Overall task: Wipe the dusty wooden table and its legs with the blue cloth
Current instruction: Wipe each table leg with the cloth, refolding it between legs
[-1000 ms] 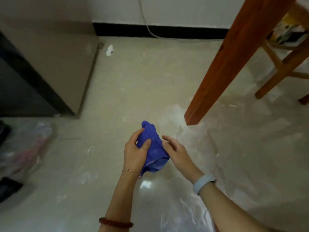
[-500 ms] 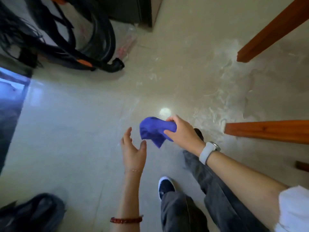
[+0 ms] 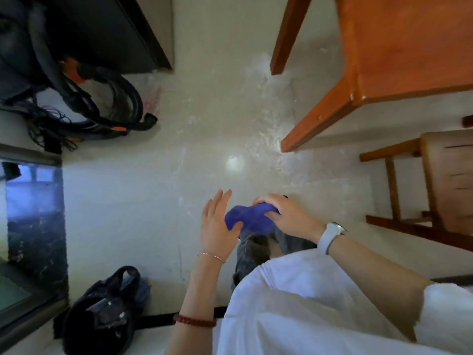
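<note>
Head view looks almost straight down at your two hands, held low over the floor [image 3: 158,201] in front of your knees. Your right hand [image 3: 284,213] has its fingers curled over the top of the blue cloth [image 3: 245,219], which is bunched into a loose wad between the hands. Your left hand [image 3: 216,226] is flat, fingers straight and pointing away from you, with palm and thumb laid against the cloth's free end. It presses rather than grips.

The cloth touches no wood. The tabletop [image 3: 409,42] is up and to the right. Its near leg [image 3: 317,116] slants down to the floor ahead of your right hand, and the far leg [image 3: 289,34] stands beyond it. A stool [image 3: 445,175] sits to the right.

The cloth looks thin, soft and very light, so expect it to sag and fold wherever you don't support it. It has no stiff edge to push with. I'd gather it into a flat pad under your palm for the tabletop, then wrap it round each leg and slide it along. Tuck any loose corner into your grip, or it will likely drag through the white smears on the floor by the legs' feet.
</note>
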Tool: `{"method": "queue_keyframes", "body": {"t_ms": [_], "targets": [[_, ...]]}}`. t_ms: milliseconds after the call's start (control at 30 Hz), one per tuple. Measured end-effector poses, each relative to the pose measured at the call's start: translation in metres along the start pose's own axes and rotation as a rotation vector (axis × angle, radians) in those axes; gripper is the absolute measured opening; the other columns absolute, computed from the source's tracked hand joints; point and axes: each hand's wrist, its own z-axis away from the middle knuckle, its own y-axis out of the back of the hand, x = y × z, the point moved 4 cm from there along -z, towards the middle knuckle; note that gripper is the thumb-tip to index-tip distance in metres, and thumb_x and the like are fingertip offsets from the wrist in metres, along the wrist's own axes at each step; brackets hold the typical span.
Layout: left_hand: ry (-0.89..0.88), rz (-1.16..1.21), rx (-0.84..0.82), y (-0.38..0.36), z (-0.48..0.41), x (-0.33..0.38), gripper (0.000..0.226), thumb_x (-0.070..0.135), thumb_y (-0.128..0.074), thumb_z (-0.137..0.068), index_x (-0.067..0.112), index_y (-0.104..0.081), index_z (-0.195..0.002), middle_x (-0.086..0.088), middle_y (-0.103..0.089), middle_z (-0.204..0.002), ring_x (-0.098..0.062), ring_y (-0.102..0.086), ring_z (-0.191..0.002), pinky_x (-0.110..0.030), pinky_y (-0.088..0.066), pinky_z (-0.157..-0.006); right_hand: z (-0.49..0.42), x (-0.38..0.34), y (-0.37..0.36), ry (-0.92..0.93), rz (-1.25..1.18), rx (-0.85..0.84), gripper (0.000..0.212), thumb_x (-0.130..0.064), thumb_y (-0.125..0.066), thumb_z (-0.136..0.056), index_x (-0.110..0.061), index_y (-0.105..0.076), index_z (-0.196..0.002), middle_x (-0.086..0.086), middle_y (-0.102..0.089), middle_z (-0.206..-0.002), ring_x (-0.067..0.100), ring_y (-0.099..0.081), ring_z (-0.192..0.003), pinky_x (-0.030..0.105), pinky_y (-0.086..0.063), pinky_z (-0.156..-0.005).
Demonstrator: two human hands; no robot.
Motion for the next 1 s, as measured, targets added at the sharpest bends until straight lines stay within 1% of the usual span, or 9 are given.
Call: {"method": "queue_keyframes", "body": {"t_ms": [200,300,400,500,633,767,833,933,1000], "targets": [[-0.151,-0.063,-0.386,-0.056,0.008,0.116,0.055,0.007,-0.067,-0.078,0.011,-0.047,-0.129,-0.007,-0.054,-0.128,-0.021,-0.051,-0.116,-0.014,-0.032,-0.092,0.1,0.037,0.074,-0.103,-0.261,0.281,0.028,-0.005,-0.043,-0.081,-0.004,-0.056,-0.106,0.01,-0.056,-0.104,0.011,-0.052,-0.092,0.001,-0.033,-0.079],[-0.271,-0.241,-0.5,-0.11,0.016,0.173,0.045,0.01,-0.066,-0.078,0.01,-0.054,-0.122,-0.011,-0.057,-0.12,-0.026,-0.053,-0.109,-0.02,-0.035,-0.088,0.16,0.071,0.108,-0.143,-0.385,0.455,0.025,-0.01,-0.043,-0.08,-0.013,-0.054,-0.102,0.006,-0.054,-0.102,0.007,-0.053,-0.091,0.001,-0.036,-0.078],[-0.296,-0.357,-0.513,-0.175,0.03,0.222,0.03,0.006,-0.061,-0.078,0.01,-0.06,-0.108,-0.013,-0.063,-0.107,-0.031,-0.058,-0.097,-0.029,-0.041,-0.081,0.224,0.12,0.126,-0.228,-0.472,0.612,0.032,-0.01,-0.047,-0.081,-0.005,-0.055,-0.111,0.01,-0.055,-0.107,0.016,-0.052,-0.098,0.002,-0.036,-0.082],[-0.233,-0.348,-0.514,-0.244,0.06,0.27,0.021,0.006,-0.061,-0.079,0.008,-0.062,-0.099,-0.013,-0.066,-0.099,-0.031,-0.059,-0.093,-0.023,-0.039,-0.073,0.296,0.17,0.14,-0.323,-0.608,0.786,0.035,-0.01,-0.053,-0.082,-0.006,-0.052,-0.117,0.011,-0.056,-0.115,0.019,-0.053,-0.104,0.02,-0.041,-0.091],[-0.284,-0.349,-0.604,-0.336,0.104,0.338,0.027,0.013,-0.064,-0.081,0.009,-0.06,-0.107,-0.01,-0.064,-0.106,-0.026,-0.058,-0.099,-0.021,-0.039,-0.08,0.395,0.234,0.16,-0.469,-0.841,1.071,0.031,0.002,-0.057,-0.086,0.0,-0.049,-0.116,0.008,-0.054,-0.104,0.017,-0.052,-0.096,0.007,-0.044,-0.071],[-0.363,-0.383,-0.729,-0.405,0.132,0.394,0.031,0.015,-0.06,-0.085,0.007,-0.056,-0.115,-0.014,-0.06,-0.116,-0.029,-0.059,-0.1,-0.038,-0.048,-0.089,0.472,0.276,0.158,-0.583,-0.979,1.289,0.022,0.004,-0.058,-0.085,0.0,-0.053,-0.106,0.007,-0.055,-0.095,0.015,-0.053,-0.081,0.006,-0.045,-0.059],[-0.435,-0.427,-0.737,-0.424,0.134,0.417,0.029,0.015,-0.058,-0.087,0.006,-0.056,-0.115,-0.015,-0.061,-0.116,-0.029,-0.059,-0.1,-0.037,-0.048,-0.09,0.499,0.291,0.152,-0.676,-1.026,1.401,0.019,0.002,-0.057,-0.086,-0.004,-0.051,-0.103,0.008,-0.054,-0.093,0.018,-0.053,-0.079,0.009,-0.044,-0.058],[-0.589,-0.509,-0.683,-0.439,0.127,0.452,0.028,0.015,-0.054,-0.089,0.005,-0.057,-0.115,-0.012,-0.06,-0.117,-0.027,-0.057,-0.107,-0.029,-0.041,-0.089,0.531,0.308,0.152,-0.848,-1.033,1.589,0.016,-0.002,-0.057,-0.085,-0.01,-0.049,-0.097,0.009,-0.055,-0.09,0.025,-0.053,-0.08,0.031,-0.042,-0.068],[-0.712,-0.569,-0.647,-0.448,0.119,0.479,0.029,0.016,-0.051,-0.09,0.005,-0.057,-0.116,-0.012,-0.06,-0.117,-0.025,-0.056,-0.107,-0.026,-0.039,-0.087,0.551,0.317,0.167,-0.928,-1.023,1.682,0.016,-0.004,-0.055,-0.087,-0.008,-0.05,-0.101,0.009,-0.054,-0.092,0.024,-0.052,-0.083,0.034,-0.039,-0.071]]}}
